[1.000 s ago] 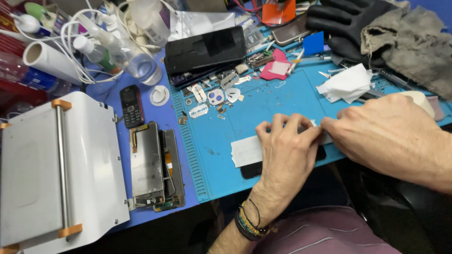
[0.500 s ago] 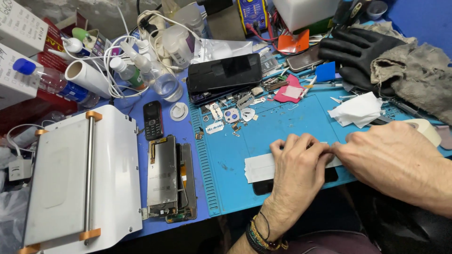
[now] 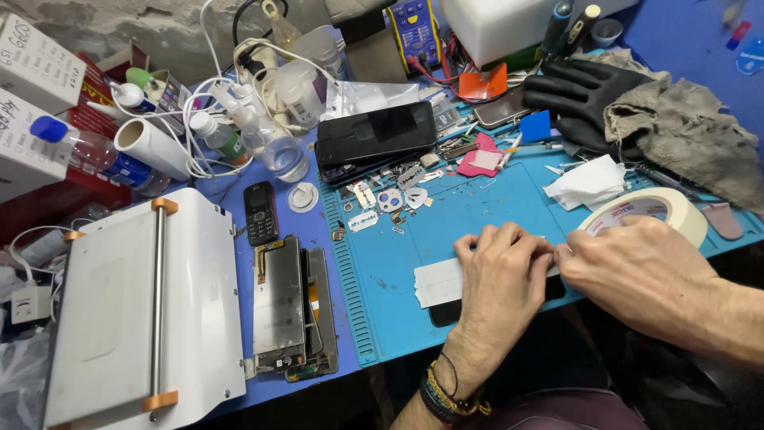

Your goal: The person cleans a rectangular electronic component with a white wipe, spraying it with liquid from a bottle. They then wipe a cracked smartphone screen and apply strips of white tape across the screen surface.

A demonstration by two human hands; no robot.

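White masking tape strip point(image 3: 439, 280) lies flat across a dark phone-shaped slab point(image 3: 448, 312) at the near edge of the blue ribbed work mat point(image 3: 477, 207), and both hands are pressed on it. The left hand point(image 3: 501, 275) lies palm down with fingers curled together over the strip's middle; the right hand point(image 3: 637, 267) meets it fingertip to fingertip at the strip's right end, seemingly pinching the tape, though the exact grip is hidden.

Compared with a second ago, the hands sit in the same pose on the same strip; only the view has tilted up, showing more of the far bench. I judge the tape is being smoothed down, not repositioned.

Just beyond the right hand stands one cream roll of masking tape point(image 3: 649, 213), with one crumpled white tissue point(image 3: 587, 183) behind it. Farther toward the far right corner lie one black rubber glove point(image 3: 577, 91) and one grey rag point(image 3: 684, 131). At the mat's far edge rests one black smartphone point(image 3: 376, 134), with several small metal parts point(image 3: 386, 199) scattered before it. Left of the mat are one small black keypad phone point(image 3: 259, 211) and one opened phone chassis point(image 3: 286, 302). At the left edge of the bench stands one white machine with orange-capped bar point(image 3: 143, 310). Two clear plastic bottles point(image 3: 99, 155) stand along the far left.
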